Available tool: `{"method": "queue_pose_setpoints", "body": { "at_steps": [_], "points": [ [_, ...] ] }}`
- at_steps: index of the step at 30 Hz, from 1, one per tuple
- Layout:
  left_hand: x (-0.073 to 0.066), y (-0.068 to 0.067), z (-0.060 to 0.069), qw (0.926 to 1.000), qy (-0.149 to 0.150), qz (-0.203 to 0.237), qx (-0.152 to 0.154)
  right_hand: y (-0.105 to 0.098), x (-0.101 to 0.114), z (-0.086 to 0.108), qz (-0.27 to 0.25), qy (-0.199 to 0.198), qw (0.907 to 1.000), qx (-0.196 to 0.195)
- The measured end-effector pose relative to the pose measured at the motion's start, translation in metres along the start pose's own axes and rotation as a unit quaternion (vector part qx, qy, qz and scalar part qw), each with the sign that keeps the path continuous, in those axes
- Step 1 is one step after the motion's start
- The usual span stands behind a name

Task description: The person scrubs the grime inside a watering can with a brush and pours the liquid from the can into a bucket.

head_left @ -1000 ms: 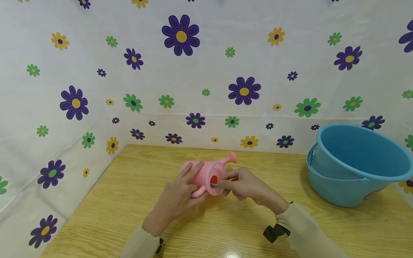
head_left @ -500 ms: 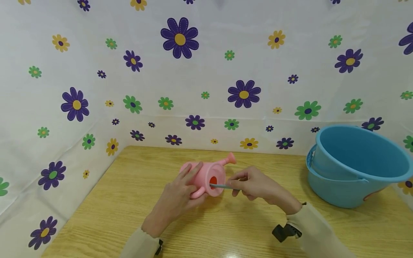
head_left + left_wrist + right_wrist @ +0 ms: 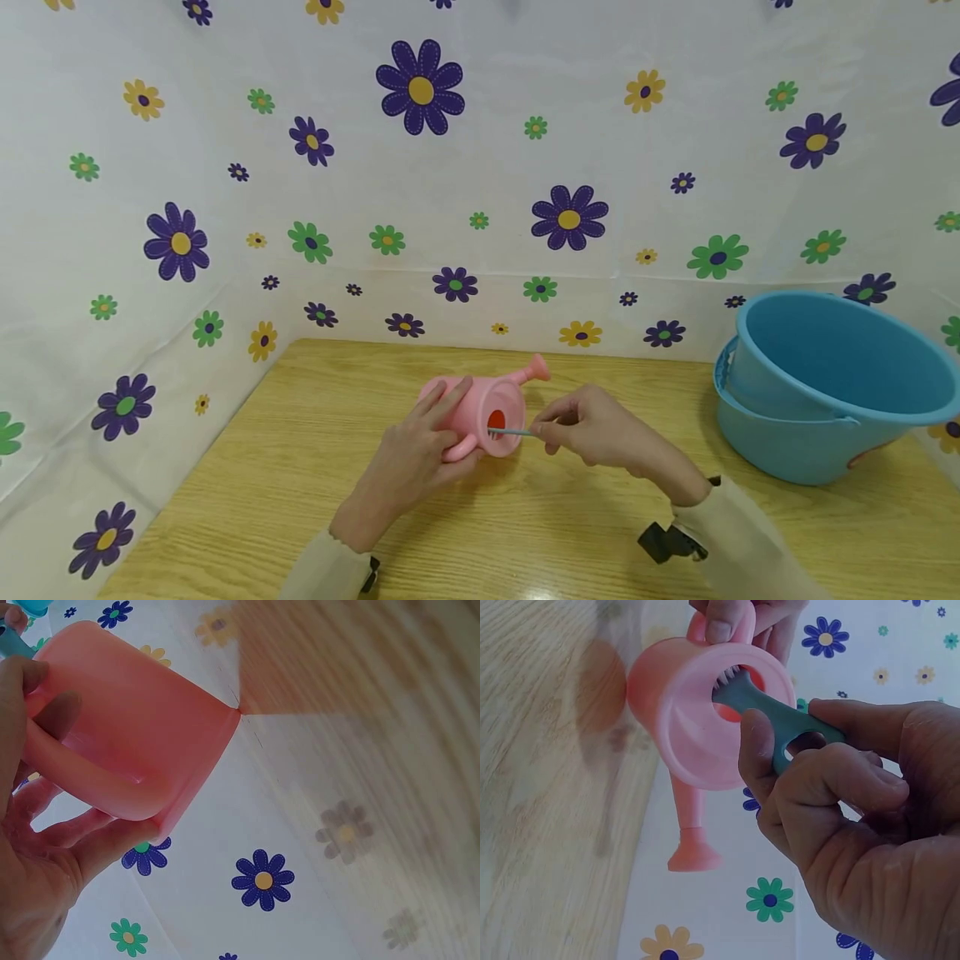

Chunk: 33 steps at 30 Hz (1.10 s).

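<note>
The left hand (image 3: 407,460) has its fingers clamped round the pink watering can (image 3: 469,415), which lies on its side on the wooden table (image 3: 337,408), while the right hand (image 3: 600,429) pinches a teal tool (image 3: 769,711) between thumb and fingers, with the tool's toothed end in the can's round mouth

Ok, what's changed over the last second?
The right hand has moved to the right, away from the pink watering can, drawing the toothed teal tool outward. Nothing was let go: the left hand still holds the can, and the blue bucket stands where it was.
</note>
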<state>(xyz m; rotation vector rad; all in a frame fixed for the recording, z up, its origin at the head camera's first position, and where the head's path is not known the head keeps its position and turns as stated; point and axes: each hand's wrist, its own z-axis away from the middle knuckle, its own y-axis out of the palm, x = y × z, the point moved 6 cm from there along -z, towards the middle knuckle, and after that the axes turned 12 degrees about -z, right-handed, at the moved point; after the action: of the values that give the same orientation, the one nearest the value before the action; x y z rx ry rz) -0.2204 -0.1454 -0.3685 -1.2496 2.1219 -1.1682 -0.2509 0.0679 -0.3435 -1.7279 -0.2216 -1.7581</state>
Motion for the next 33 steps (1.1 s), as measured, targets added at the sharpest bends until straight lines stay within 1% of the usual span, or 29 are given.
{"method": "queue_pose_setpoints", "body": {
  "at_steps": [4,8,13,22,28,33],
  "points": [
    [0.000,0.000,0.000,1.0000,-0.001,0.002,0.001,0.004,0.004,0.000,0.029,-0.024,0.9993,-0.002],
    [0.000,0.000,0.001,1.0000,0.005,-0.002,-0.005,0.009,0.005,-0.003,0.052,-0.040,0.9978,-0.004],
    [0.000,0.000,0.002,0.9999,0.010,-0.006,-0.011,0.015,0.005,-0.005,0.062,-0.043,0.9971,-0.006],
    [0.000,0.001,0.004,0.9999,0.013,-0.010,0.002,0.026,0.006,-0.011,0.077,-0.045,0.9960,-0.005],
    [-0.001,0.001,0.003,0.9999,0.012,-0.006,-0.006,0.030,0.008,-0.018,0.110,-0.082,0.9904,-0.012],
    [-0.001,0.000,0.002,0.9998,0.011,-0.006,-0.014,0.036,0.011,-0.022,0.127,-0.105,0.9863,-0.005]
  ]
}}
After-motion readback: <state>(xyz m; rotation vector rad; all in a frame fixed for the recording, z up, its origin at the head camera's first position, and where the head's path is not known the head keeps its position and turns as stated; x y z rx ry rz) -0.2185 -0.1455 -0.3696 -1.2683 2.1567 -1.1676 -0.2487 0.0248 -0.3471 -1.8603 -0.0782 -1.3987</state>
